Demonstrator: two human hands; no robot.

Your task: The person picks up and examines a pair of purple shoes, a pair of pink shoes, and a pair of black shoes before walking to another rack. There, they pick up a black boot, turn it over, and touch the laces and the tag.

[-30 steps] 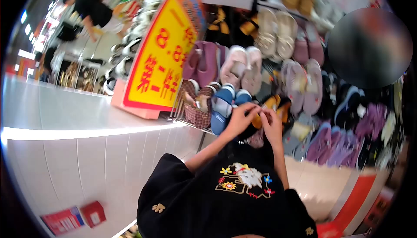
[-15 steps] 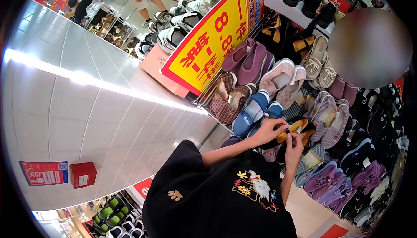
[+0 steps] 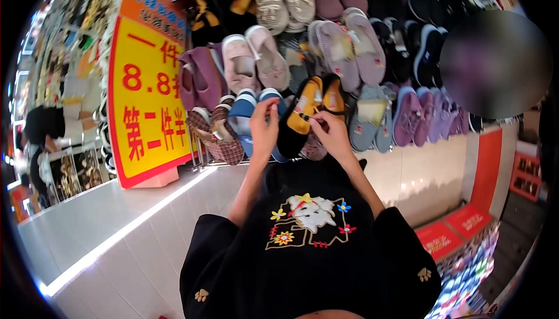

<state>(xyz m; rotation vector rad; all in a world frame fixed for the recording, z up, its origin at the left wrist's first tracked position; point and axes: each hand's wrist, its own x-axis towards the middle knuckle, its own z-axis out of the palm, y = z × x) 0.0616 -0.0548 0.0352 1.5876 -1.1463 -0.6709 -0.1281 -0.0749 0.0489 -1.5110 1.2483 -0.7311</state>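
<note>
Black shoes with yellow insoles [image 3: 303, 109] sit at the front edge of the shoe display, in front of my body. My right hand [image 3: 331, 131] is at these shoes, thumb and fingers pinched on a small dark strap over the yellow insole. Just left of them, my left hand [image 3: 265, 124] is raised in front of blue shoes [image 3: 243, 112], its fingers curled near each other; whether it holds anything is too small to tell. Pink shoes [image 3: 271, 62] stand behind the blue pair.
A yellow and red sign [image 3: 148, 97] stands at the left of the display. Checked brown shoes [image 3: 218, 135] are beside it. Grey shoes [image 3: 362, 129] and purple shoes [image 3: 406, 118] line the front edge at the right. A person [image 3: 43, 127] is at the far left.
The view has turned and levelled, so the display now lies straight ahead. My left hand has come away from the strap and moved left; my right hand remains at the black shoes.
</note>
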